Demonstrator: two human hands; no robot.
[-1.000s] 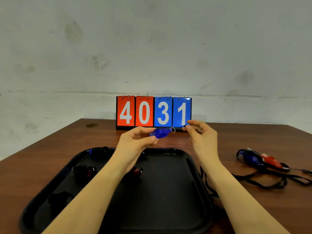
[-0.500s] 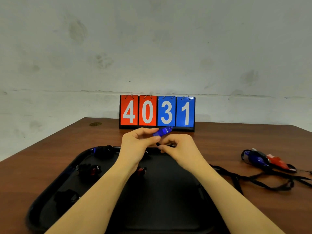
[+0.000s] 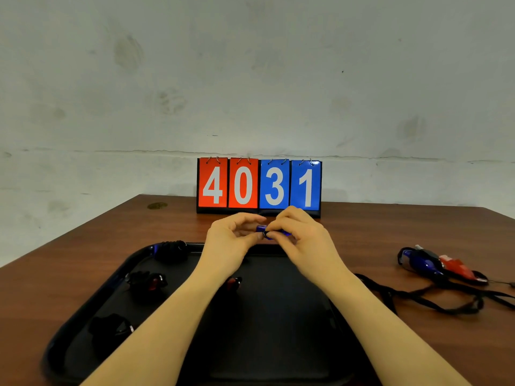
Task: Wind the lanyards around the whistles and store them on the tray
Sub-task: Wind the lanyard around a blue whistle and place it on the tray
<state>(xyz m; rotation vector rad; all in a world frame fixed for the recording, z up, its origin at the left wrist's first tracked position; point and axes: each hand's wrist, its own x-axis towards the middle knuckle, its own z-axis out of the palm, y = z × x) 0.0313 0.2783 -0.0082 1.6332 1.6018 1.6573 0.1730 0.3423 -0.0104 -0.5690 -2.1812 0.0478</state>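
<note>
Four wound whistles sit on the tray (image 3: 83, 310) at 9 o'clock; left hand (image 3: 231, 240) and right hand (image 3: 302, 240) both pinch the blue whistle (image 3: 262, 228) mid-wind, two unwound whistles (image 3: 440, 264) wait at 3 o'clock.

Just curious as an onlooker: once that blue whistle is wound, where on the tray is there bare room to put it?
The tray is bare across its middle and right half, right of the left forearm. Wound whistles crowd its left edge, and one red whistle lies beside that forearm.

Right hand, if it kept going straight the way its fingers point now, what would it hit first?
The right hand points left toward the left hand, with the blue whistle pinched between them. It would likely meet the whistle, then the left hand's fingertips, though depth is unclear.
</note>
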